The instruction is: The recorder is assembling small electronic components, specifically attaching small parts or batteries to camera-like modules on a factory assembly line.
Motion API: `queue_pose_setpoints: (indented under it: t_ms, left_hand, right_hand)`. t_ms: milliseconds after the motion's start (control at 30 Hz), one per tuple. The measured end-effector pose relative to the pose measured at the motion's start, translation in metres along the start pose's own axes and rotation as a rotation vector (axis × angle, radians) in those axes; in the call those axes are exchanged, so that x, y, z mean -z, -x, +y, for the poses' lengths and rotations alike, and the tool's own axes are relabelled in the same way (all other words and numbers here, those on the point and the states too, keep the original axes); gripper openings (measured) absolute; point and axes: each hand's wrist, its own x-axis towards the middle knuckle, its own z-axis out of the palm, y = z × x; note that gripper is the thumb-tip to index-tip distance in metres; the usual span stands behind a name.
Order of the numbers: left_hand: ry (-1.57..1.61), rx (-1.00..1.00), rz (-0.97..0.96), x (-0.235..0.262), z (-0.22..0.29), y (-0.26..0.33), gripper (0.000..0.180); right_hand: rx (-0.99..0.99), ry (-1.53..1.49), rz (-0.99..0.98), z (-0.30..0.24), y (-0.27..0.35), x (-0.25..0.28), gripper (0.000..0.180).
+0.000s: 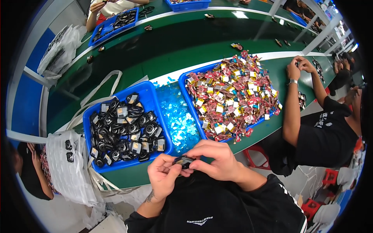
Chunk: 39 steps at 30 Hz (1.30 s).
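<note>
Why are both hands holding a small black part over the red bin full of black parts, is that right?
Not quite. The head view shows the bin of black parts is blue, not red. Both the left hand and right hand do hold the small black part, just at its near edge.

A white plastic bag [70, 171] hangs at the left end of the green workbench [163, 58], just beside a blue tray [149, 97]; it is crumpled, and two small black parts lie on it. A second bag [58, 48], clear and whitish, lies further off at the upper left, against the bench edge, with dark pieces showing through. Between the two blue trays sits a heap of small clear blue film scraps [176, 116]. The right tray [190, 77] is heaped with small flat packs [231, 95] in red, yellow and silver.
</note>
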Motion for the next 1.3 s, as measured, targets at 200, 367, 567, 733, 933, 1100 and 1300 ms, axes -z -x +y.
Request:
queue_pose_setpoints:
  t_ms: [200, 367, 567, 733, 933, 1100, 1300]
  left_hand:
    - [-0.108, 0.091, -0.036, -0.009, 0.0, 0.001, 0.013]
    - [-0.258, 0.194, -0.127, -0.002, 0.005, -0.01, 0.02]
    - [-0.029, 0.367, -0.086, -0.003, 0.005, -0.016, 0.02]
    - [0.081, 0.24, 0.162, -0.015, -0.005, -0.029, 0.013]
    - [0.105, 0.19, 0.119, -0.016, -0.006, -0.036, 0.016]
    - [0.061, 0.135, 0.151, -0.021, 0.003, -0.04, 0.032]
    - [-0.151, 0.015, 0.094, -0.01, 0.007, -0.039, 0.018]
  right_hand:
    - [-0.234, -0.127, -0.044, 0.003, 0.012, 0.013, 0.013]
    - [-0.186, 0.032, -0.085, 0.007, 0.013, 0.016, 0.012]
    - [-0.002, 0.162, 0.163, 0.009, 0.013, 0.019, 0.016]
    - [-0.053, 0.939, 0.328, 0.014, 0.01, 0.081, 0.024]
    - [-0.066, 0.639, 0.302, 0.017, 0.0, 0.105, 0.017]
    - [-0.159, 0.185, 0.471, 0.022, -0.024, 0.118, 0.009]
    - [-0.089, 0.178, 0.522, 0.014, -0.037, 0.133, 0.008]
